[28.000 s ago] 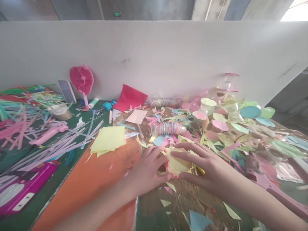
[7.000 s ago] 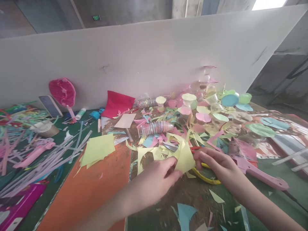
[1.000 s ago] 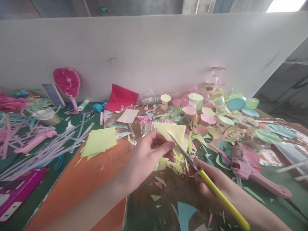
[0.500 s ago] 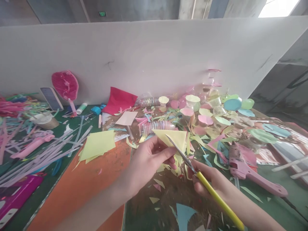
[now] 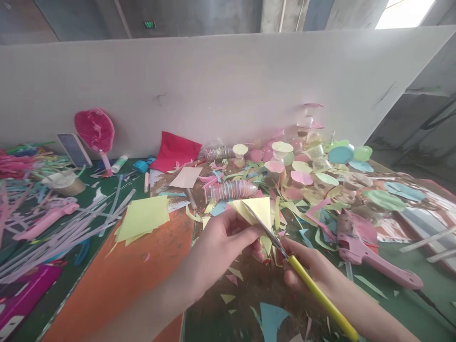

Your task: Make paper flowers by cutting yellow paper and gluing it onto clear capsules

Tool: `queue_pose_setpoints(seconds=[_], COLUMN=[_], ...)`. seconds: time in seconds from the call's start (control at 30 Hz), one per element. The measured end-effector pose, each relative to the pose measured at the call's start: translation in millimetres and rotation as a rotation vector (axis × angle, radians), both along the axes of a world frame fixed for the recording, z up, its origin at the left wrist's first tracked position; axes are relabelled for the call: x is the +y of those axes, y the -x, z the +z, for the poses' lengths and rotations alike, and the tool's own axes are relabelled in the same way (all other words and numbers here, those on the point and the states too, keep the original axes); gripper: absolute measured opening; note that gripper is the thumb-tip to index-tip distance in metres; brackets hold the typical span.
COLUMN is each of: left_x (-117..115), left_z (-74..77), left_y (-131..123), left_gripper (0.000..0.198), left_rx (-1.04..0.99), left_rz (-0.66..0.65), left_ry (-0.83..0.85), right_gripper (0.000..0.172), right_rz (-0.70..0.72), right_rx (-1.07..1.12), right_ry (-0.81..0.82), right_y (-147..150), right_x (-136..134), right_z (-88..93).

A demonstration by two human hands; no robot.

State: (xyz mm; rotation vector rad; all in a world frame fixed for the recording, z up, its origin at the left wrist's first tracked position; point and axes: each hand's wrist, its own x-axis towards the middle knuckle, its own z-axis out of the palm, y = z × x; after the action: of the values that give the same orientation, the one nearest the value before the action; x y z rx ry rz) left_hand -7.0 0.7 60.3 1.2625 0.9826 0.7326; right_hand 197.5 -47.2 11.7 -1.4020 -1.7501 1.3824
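Near the middle of the table my left hand (image 5: 226, 244) is closed, pinching a piece of pale yellow paper (image 5: 262, 210) between thumb and fingers. My right hand (image 5: 311, 268) grips a pair of scissors (image 5: 315, 292) with a long yellow handle. The metal blades lie across the near face of the paper and point up and left. Fingers of both hands hide the paper's lower part, so I cannot tell how far any cut reaches. To the left, a small stack of yellow paper squares (image 5: 144, 216) rests on an orange board (image 5: 149, 280).
A pink glue gun (image 5: 377, 266) lies at the right. Beyond my hands are a clear ribbed bottle (image 5: 231, 191), paper scraps and paper-topped plastic cups (image 5: 282, 151). Thin strips (image 5: 85, 228) cover the left side, with a pink fan (image 5: 94, 128) behind. A blue scrap (image 5: 272, 320) lies in front.
The yellow paper has turned slightly, and its right corner has shifted left. Both hands keep their hold, the scissors staying across the paper. The whole view has shifted a little.
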Motion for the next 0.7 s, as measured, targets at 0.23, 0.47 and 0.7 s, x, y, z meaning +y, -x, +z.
queue_pose_setpoints(seconds=[0.23, 0.47, 0.7], left_x=[-0.2, -1.2, -1.7], left_z=[-0.7, 0.5, -1.9], left_y=[1.3, 2.8, 3.8], left_gripper=[0.02, 0.023, 0.019], left_rx=[-0.007, 0.083, 0.101], left_rz=[0.029, -0.048, -0.051], left_ry=[-0.012, 0.0, 0.003], right_gripper=[0.055, 0.067, 0.054], right_rz=[-0.012, -0.129, -0.038], right_rx=[-0.025, -0.026, 0.018], right_ry=[-0.042, -0.102, -0.079], right_y=[-2.5, 0.5, 0.8], right_x=[-3.1, -4.2, -3.8], right_z=[1.8, 2.5, 4.2])
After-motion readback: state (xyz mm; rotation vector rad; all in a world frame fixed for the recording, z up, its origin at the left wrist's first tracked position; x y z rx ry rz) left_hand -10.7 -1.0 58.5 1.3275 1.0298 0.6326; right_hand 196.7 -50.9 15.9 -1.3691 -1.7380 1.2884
